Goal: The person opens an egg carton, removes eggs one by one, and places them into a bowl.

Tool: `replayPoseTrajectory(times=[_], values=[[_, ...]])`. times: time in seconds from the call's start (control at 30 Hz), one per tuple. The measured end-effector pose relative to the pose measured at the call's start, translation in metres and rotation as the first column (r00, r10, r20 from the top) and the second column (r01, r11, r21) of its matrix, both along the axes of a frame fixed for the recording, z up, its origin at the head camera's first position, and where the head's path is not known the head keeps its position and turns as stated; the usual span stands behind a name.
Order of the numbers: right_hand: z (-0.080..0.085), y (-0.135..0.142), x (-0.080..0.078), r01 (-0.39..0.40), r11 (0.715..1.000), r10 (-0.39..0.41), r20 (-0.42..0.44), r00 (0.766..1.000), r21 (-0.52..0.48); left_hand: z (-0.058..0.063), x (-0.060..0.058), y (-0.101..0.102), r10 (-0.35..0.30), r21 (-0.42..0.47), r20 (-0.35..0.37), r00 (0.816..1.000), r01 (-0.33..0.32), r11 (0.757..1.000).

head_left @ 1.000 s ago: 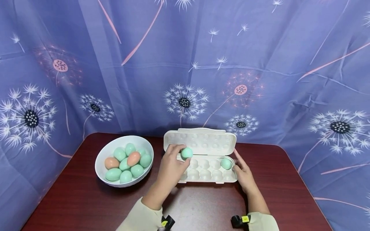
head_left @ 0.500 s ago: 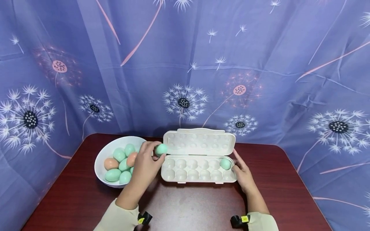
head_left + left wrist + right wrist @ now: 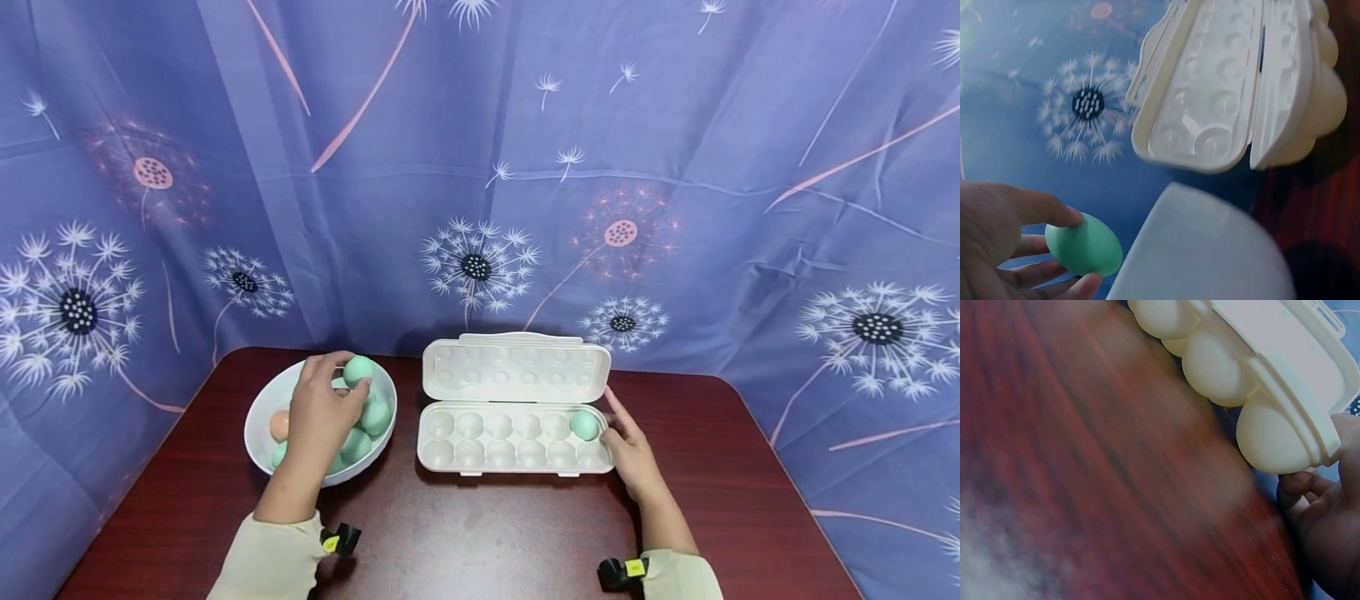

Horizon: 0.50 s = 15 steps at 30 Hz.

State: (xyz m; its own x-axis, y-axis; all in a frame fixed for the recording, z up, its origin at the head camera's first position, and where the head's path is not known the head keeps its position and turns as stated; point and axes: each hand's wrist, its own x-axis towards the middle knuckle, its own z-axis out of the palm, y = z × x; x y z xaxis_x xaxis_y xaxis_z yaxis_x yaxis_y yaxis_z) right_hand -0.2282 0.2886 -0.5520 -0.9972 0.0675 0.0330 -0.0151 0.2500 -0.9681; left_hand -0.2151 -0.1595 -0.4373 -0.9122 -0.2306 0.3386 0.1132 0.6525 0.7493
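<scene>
Over the white bowl [image 3: 258, 450], my left hand [image 3: 318, 417] pinches a mint-green egg [image 3: 358, 371] between thumb and fingers. The left wrist view shows that green egg [image 3: 1084, 244] beside the bowl's wall [image 3: 1204, 250]. Several green eggs and an orange egg [image 3: 279, 425] lie in the bowl, partly hidden by the hand. An open cream egg carton [image 3: 517, 473] stands to the right, its lid tipped back. One green egg [image 3: 584, 425] sits in its back row at the right end. My right hand [image 3: 636, 458] grips the carton's right end, fingers curled at its underside in the right wrist view.
A dark red wooden table [image 3: 480, 533] carries the bowl and the carton, with a gap between them. Behind the table hangs a blue curtain [image 3: 375, 208] with dandelion prints, close to the carton lid.
My left hand has carried the green egg leftward from above the carton's left end to over the bowl. The right hand and the carton have stayed in place.
</scene>
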Motion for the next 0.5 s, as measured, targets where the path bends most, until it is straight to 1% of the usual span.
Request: replayPoseTrajectory(times=[0.17, 0.3, 0.4, 0.5], values=[[-0.001, 0.000, 0.000, 0.004, 1.000, -0.004, -0.016, 1.000, -0.004, -0.004, -0.004, -0.015, 0.043, 0.018, 0.024, 0.999, -0.044, 0.999], [0.000, -0.001, 0.000, 0.007, 1.000, -0.007, -0.012, 1.000, -0.001, -0.009, -0.008, -0.024, 0.075, 0.019, 0.045, 0.996, -0.075, 0.997], [0.001, -0.001, 0.001, 0.006, 1.000, -0.006, -0.001, 1.000, 0.001, -0.012, -0.011, -0.029, 0.081, 0.020, 0.058, 0.995, -0.083, 0.996], [0.002, -0.002, 0.001, 0.009, 1.000, -0.009, 0.004, 1.000, 0.003, -0.013, -0.013, -0.034, 0.077, -0.001, 0.059, 0.995, -0.077, 0.997]])
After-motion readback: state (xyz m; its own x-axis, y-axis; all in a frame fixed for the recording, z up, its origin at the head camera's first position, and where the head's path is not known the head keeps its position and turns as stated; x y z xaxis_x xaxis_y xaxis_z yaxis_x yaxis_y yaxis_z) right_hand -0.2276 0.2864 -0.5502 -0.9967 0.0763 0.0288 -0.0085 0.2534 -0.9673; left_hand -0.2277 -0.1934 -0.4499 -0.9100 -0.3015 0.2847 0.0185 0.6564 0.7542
